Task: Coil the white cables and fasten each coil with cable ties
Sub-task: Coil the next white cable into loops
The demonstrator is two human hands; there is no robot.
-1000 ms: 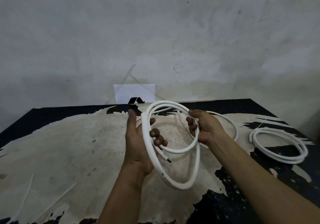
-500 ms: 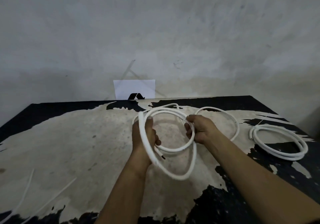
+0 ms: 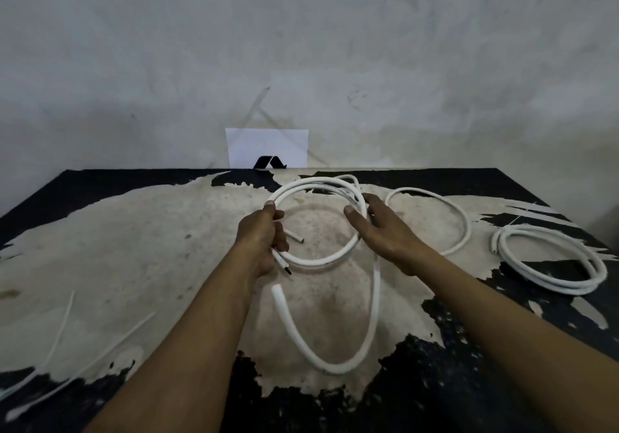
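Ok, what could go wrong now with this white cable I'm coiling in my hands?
1. Only the left hand grips the white round cable; the right hand looks loose, so the loops may spring apart.
2. One big loop hangs lower than the others, so the coil could end up uneven.
3. The thin white cable ties lie far left; reaching for one means letting go.

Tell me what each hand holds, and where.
The left hand grips the white cable at the coil's left side, near a cut end. The right hand lies over the coil's right side; a firm grip cannot be told.
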